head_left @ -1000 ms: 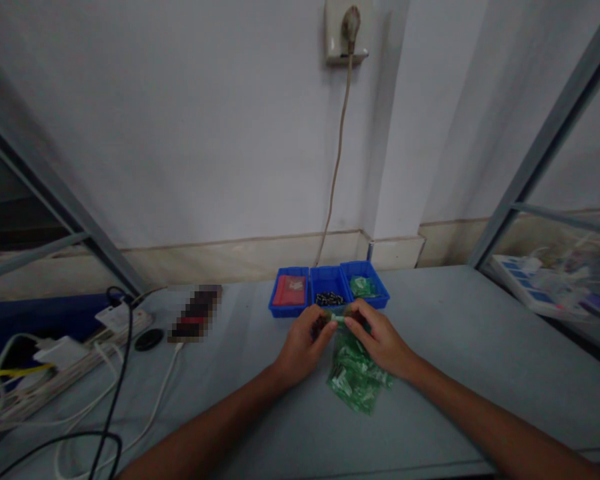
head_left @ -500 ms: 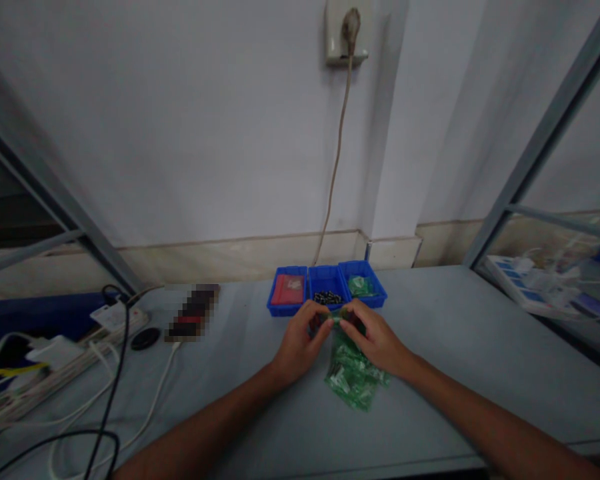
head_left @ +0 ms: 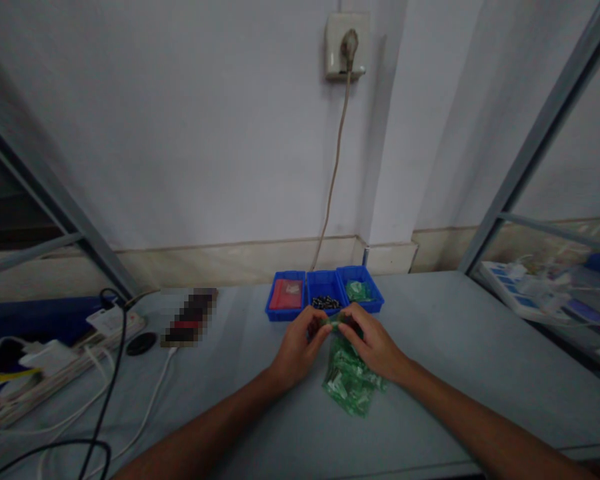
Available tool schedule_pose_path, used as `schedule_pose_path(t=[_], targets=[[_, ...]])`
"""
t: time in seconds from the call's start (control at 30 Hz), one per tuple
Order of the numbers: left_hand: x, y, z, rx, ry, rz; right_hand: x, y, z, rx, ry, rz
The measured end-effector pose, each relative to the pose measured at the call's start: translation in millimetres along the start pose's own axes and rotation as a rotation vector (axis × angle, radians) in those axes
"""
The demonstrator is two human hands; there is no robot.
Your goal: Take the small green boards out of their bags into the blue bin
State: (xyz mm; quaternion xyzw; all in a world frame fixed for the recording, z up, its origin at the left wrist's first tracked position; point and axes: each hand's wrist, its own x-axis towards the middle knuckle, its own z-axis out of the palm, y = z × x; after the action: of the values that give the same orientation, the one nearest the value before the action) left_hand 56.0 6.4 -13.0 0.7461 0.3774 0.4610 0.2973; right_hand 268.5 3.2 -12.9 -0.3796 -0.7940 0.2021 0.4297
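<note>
My left hand (head_left: pixel 300 347) and my right hand (head_left: pixel 373 341) meet at the middle of the grey table (head_left: pixel 455 373), fingertips pinched together on a small green part (head_left: pixel 336 325) between them. Just below the hands lies a pile of green circuit boards (head_left: pixel 351 383). Right behind the hands stand three blue bins in a row: the left bin (head_left: pixel 286 295) holds something red, the middle bin (head_left: pixel 324 299) holds small dark parts, the right bin (head_left: pixel 360 291) holds green pieces.
Power strips, chargers and tangled black and white cables (head_left: pixel 65 360) crowd the table's left end. A blurred dark object (head_left: pixel 190 317) and a black disc (head_left: pixel 141 344) lie left of the bins. A wall socket (head_left: pixel 346 40) drops a cord. Behind glass at the right lies another power strip (head_left: pixel 520 297).
The hands stay together on the green part with only slight finger movement; the view has shifted a little, so everything sits slightly lower and to the left.
</note>
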Motion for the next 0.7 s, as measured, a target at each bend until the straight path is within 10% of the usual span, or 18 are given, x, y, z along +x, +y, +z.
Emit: schedule_pose_path(t=[0.7], targets=[[0.6,-5.8,2.6,-0.005,0.084,-0.026,-1.1,-2.5,-2.7,0.004,0.042,0.124]])
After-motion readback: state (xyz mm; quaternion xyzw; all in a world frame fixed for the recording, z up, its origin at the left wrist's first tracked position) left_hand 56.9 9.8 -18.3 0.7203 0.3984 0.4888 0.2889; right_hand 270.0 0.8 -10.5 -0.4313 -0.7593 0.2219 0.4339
